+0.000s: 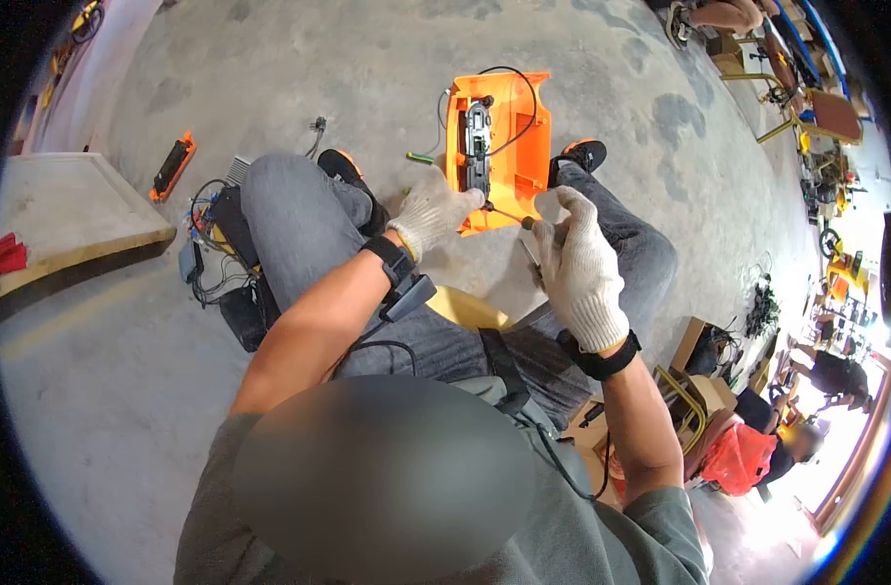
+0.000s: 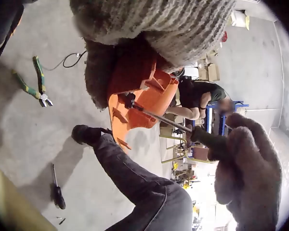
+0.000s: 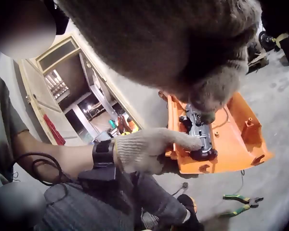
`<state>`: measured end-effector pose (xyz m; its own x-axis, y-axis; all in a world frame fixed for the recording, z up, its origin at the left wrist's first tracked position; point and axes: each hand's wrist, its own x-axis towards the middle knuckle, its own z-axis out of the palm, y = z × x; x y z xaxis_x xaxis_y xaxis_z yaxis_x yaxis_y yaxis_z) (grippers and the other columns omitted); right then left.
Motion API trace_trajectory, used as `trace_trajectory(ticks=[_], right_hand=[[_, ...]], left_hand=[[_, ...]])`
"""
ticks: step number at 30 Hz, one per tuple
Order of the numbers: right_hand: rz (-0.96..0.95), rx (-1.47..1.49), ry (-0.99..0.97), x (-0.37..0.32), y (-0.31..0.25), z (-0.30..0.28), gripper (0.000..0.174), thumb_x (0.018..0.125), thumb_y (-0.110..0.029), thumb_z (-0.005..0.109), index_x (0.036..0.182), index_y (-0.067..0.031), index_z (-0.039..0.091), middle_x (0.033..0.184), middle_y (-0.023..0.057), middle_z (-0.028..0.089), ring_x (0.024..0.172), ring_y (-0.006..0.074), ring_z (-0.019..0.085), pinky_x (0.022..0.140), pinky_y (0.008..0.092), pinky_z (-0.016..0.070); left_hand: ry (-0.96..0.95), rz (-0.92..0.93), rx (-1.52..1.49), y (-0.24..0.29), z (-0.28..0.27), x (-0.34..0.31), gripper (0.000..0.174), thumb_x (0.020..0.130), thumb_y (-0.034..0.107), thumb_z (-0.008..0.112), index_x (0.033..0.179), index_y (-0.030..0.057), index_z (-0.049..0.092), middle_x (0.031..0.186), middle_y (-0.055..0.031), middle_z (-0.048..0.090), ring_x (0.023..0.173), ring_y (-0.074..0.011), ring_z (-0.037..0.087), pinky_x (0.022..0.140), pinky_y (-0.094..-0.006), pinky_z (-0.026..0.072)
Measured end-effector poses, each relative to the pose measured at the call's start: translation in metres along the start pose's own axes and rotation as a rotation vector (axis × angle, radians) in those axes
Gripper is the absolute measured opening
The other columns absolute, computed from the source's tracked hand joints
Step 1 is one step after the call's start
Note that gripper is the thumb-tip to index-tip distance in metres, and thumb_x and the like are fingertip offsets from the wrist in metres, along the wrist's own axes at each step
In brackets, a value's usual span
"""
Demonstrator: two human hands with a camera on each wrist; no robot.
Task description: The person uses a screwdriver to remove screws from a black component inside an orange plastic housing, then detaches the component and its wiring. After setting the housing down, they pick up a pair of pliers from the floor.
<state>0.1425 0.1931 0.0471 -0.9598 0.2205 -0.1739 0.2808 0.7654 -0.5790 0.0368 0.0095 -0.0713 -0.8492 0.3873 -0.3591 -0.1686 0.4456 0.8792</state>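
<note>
An orange plastic housing (image 1: 531, 136) stands between the feet, a black and silver mechanism (image 1: 477, 132) along its inner left side. Gripping its lower left edge is the gloved left hand (image 1: 435, 213), with a finger over the mechanism (image 3: 198, 139) in the right wrist view. The gloved right hand (image 1: 584, 273) pinches the green handle of a screwdriver (image 2: 212, 142). In the left wrist view the screwdriver's shaft slants to a dark part at the housing (image 2: 151, 108); the exact contact at its tip is unclear.
Green-handled pliers (image 2: 40, 87) and another screwdriver (image 2: 57, 190) lie on the floor. A black-and-orange part (image 1: 174, 166) lies left, near a low board (image 1: 84, 210). Cables and black boxes (image 1: 240, 314) are beside the left knee. People and chairs stand at the right.
</note>
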Motion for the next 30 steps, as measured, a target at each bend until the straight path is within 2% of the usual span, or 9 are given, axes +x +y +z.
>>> trace_trajectory(ticks=[3,7,9,13,15,22,24,28,30], right_hand=[[-0.240,-0.031,0.098,-0.004,0.003,-0.004,0.051,0.093,-0.008,0.074,0.138,-0.0042,0.050,0.120,0.0209,0.065,0.105,0.0384,0.072,0.088,0.0452,0.0587],[-0.223,-0.059,0.006,-0.003,0.015,-0.001,0.051,0.094,-0.010,0.075,0.138,-0.0035,0.050,0.119,0.0206,0.066,0.104,0.0378,0.072,0.089,0.0446,0.0586],[0.016,0.063,-0.016,-0.005,0.013,0.005,0.052,0.093,-0.008,0.074,0.138,-0.0029,0.050,0.123,0.0221,0.063,0.112,0.0391,0.069,0.094,0.0447,0.0568],[0.147,0.045,-0.046,-0.004,-0.003,-0.007,0.053,0.091,-0.004,0.073,0.138,-0.0031,0.049,0.128,0.0223,0.058,0.116,0.0391,0.067,0.095,0.0439,0.0559],[-0.158,-0.020,0.034,-0.008,0.007,-0.005,0.052,0.091,-0.005,0.073,0.138,-0.0033,0.049,0.128,0.0231,0.059,0.115,0.0379,0.067,0.094,0.0439,0.0565],[-0.179,0.012,-0.058,-0.003,0.019,0.002,0.052,0.092,-0.006,0.073,0.138,-0.0037,0.049,0.130,0.0220,0.059,0.114,0.0395,0.067,0.092,0.0454,0.0566],[0.038,0.046,-0.086,-0.002,0.008,0.005,0.051,0.092,-0.007,0.073,0.137,-0.0036,0.050,0.129,0.0214,0.059,0.114,0.0407,0.066,0.092,0.0459,0.0566],[0.252,0.011,-0.161,-0.003,-0.011,-0.009,0.050,0.092,-0.009,0.073,0.137,-0.0031,0.050,0.131,0.0216,0.059,0.116,0.0402,0.066,0.093,0.0458,0.0564],[-0.115,0.009,-0.007,-0.010,0.010,-0.005,0.052,0.092,-0.009,0.074,0.138,-0.0035,0.050,0.132,0.0219,0.059,0.119,0.0389,0.066,0.094,0.0449,0.0559]], left_hand=[[0.020,-0.031,-0.013,0.005,0.001,-0.003,0.047,0.084,0.022,0.070,0.123,0.0011,0.057,0.095,-0.0210,0.073,0.089,-0.0391,0.073,0.082,-0.0477,0.0571],[0.004,-0.042,-0.020,0.007,0.000,-0.004,0.046,0.084,0.022,0.069,0.123,0.0006,0.057,0.094,-0.0213,0.073,0.089,-0.0394,0.073,0.082,-0.0479,0.0570],[0.013,-0.035,0.008,0.006,0.000,-0.003,0.045,0.084,0.021,0.068,0.123,0.0008,0.057,0.094,-0.0211,0.072,0.088,-0.0389,0.073,0.081,-0.0478,0.0570],[-0.008,-0.071,0.029,0.013,-0.002,-0.005,0.045,0.084,0.021,0.069,0.123,0.0013,0.057,0.093,-0.0208,0.072,0.087,-0.0381,0.072,0.080,-0.0476,0.0570],[0.108,-0.029,-0.041,0.006,0.004,-0.004,0.038,0.083,0.032,0.073,0.110,0.0058,0.077,0.093,-0.0152,0.078,0.083,-0.0286,0.076,0.077,-0.0420,0.0587],[0.036,-0.063,0.085,0.007,-0.002,-0.002,0.039,0.083,0.031,0.071,0.113,0.0061,0.074,0.093,-0.0174,0.077,0.084,-0.0304,0.075,0.078,-0.0421,0.0579],[-0.023,-0.061,0.092,0.006,-0.004,-0.002,0.045,0.083,0.025,0.071,0.122,0.0043,0.062,0.092,-0.0185,0.075,0.085,-0.0359,0.074,0.079,-0.0471,0.0576],[0.017,-0.047,0.042,0.004,0.000,-0.004,0.047,0.082,0.025,0.072,0.123,0.0053,0.062,0.093,-0.0183,0.075,0.085,-0.0354,0.074,0.079,-0.0467,0.0579],[0.046,-0.139,0.012,0.004,0.002,-0.004,0.037,0.083,0.026,0.073,0.113,0.0025,0.074,0.096,-0.0159,0.077,0.083,-0.0271,0.075,0.078,-0.0409,0.0585]])
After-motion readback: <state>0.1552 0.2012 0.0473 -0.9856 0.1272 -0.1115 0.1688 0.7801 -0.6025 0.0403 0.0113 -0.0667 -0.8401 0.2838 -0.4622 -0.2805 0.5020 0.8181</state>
